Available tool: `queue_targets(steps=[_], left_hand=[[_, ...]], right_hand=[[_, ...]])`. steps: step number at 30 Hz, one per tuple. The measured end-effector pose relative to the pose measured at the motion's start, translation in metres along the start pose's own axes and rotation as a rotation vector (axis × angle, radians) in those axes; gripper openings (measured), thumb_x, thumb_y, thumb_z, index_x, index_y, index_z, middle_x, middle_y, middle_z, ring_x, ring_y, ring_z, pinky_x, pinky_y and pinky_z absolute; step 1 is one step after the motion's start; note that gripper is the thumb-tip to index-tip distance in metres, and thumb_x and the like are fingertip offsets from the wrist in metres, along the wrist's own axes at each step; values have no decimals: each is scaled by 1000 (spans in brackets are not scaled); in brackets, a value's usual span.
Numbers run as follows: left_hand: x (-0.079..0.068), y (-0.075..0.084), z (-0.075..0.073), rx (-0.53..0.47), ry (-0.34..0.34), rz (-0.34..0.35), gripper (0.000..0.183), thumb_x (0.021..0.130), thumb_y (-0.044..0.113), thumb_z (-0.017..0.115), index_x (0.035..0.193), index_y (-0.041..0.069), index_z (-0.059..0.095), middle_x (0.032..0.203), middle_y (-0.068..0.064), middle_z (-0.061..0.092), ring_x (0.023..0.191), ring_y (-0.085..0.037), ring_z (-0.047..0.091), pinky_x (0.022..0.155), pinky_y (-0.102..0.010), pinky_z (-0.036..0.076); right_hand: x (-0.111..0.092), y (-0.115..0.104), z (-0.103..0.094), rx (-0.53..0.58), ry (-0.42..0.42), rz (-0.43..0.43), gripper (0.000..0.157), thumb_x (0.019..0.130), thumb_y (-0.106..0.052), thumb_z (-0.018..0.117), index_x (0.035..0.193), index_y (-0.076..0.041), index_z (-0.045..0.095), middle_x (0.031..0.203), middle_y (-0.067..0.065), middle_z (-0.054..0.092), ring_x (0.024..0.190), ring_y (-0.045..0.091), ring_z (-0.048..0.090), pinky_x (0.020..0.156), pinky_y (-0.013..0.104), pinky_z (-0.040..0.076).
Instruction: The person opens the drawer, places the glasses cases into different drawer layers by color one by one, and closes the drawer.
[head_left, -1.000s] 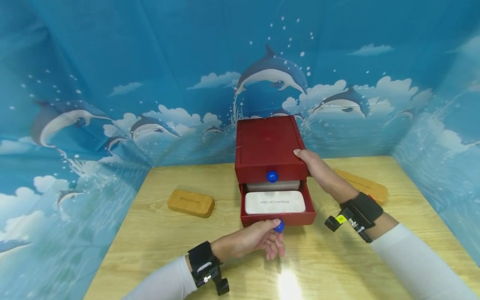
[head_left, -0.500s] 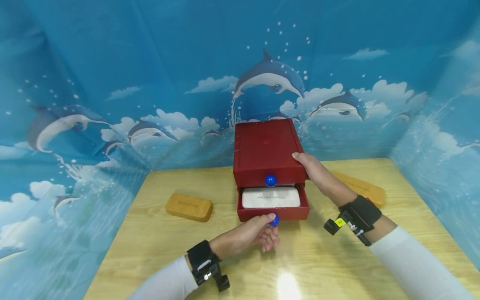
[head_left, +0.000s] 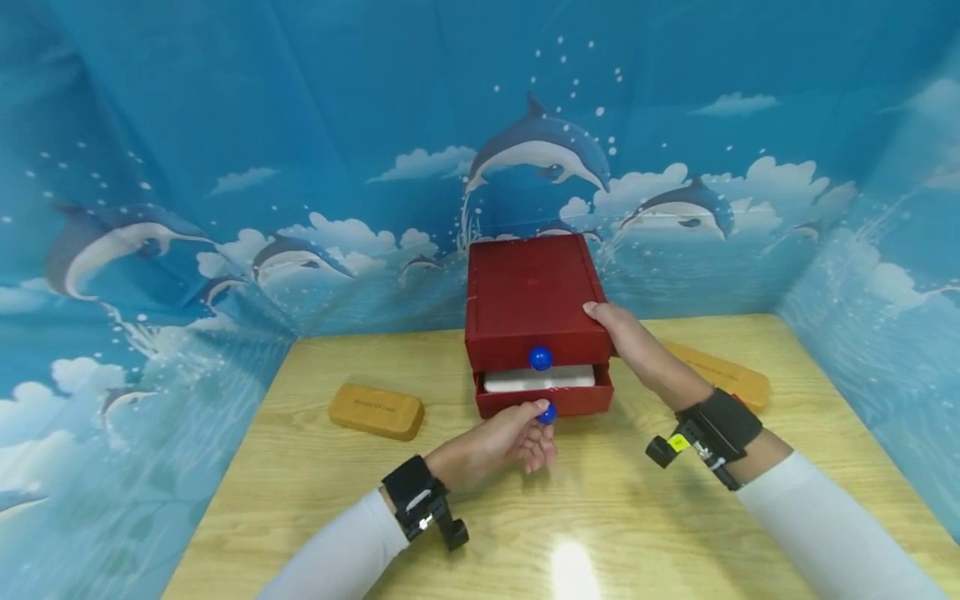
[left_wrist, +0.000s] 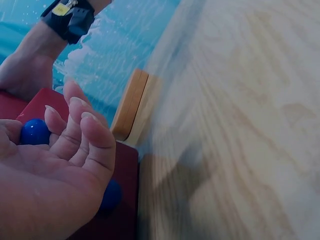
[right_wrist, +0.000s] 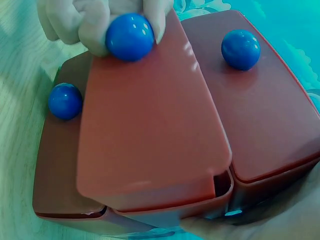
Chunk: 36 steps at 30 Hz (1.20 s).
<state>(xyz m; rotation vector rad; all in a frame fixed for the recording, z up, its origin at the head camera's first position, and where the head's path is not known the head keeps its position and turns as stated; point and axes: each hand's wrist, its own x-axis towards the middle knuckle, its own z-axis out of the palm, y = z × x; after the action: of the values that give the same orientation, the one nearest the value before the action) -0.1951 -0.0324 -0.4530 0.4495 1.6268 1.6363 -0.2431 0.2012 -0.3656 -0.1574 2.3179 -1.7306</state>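
Note:
A red drawer cabinet (head_left: 532, 283) stands at the back of the table, blue ball knobs on its drawers. Its middle drawer (right_wrist: 150, 125) is part way out, and the top of a white case (head_left: 540, 379) shows inside. My left hand (head_left: 506, 442) pinches that drawer's blue knob (right_wrist: 130, 37) between thumb and index finger, the other fingers loosely curled below. On the cabinet's right side, my right hand (head_left: 630, 337) grips the body, thumb over the top edge; its other fingers are hidden in the head view. The top drawer (right_wrist: 270, 100) and bottom drawer (right_wrist: 57, 160) are closed.
An orange-brown case (head_left: 377, 411) lies on the wooden table (head_left: 300, 517) left of the cabinet. Another orange-brown case (head_left: 723, 375) lies at the right, partly behind the right forearm. A blue dolphin-print curtain (head_left: 360, 125) surrounds the table's back and sides.
My left hand has moved toward the cabinet with the knob, and the middle drawer has slid further in, covering most of the white case. The right hand keeps its place on the cabinet.

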Motion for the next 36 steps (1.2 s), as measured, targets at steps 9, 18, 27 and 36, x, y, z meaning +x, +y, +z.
queue_targets(steps=[9, 18, 27, 36], left_hand=[[11, 7, -11, 14, -8, 8, 53, 100, 52, 35, 93, 1, 51, 78, -12, 64, 60, -17, 53, 54, -26, 45], [19, 10, -14, -14, 25, 4, 51, 101, 50, 33, 90, 3, 49, 75, -9, 62, 58, -16, 51, 52, -25, 43], [25, 12, -16, -13, 23, 20, 48, 101, 49, 32, 86, 6, 49, 74, -7, 61, 56, -15, 53, 51, -25, 43], [23, 12, -17, -13, 13, 18, 48, 101, 48, 31, 87, 6, 49, 75, -7, 60, 57, -14, 52, 51, -24, 43]], right_hand=[[-1, -1, -1, -2, 7, 10, 62, 100, -52, 30, 138, -4, 34, 125, 17, 50, 105, 27, 55, 91, 46, 43], [-2, -2, 1, 4, 19, 0, 61, 100, -50, 31, 137, -2, 35, 122, 18, 53, 102, 25, 57, 89, 45, 44], [-2, -4, -1, -2, 18, -18, 61, 100, -50, 30, 138, -2, 34, 123, 18, 52, 104, 27, 55, 90, 48, 43], [-2, -2, 1, 9, 10, -7, 59, 101, -50, 30, 138, -4, 35, 124, 17, 52, 106, 29, 54, 90, 49, 43]])
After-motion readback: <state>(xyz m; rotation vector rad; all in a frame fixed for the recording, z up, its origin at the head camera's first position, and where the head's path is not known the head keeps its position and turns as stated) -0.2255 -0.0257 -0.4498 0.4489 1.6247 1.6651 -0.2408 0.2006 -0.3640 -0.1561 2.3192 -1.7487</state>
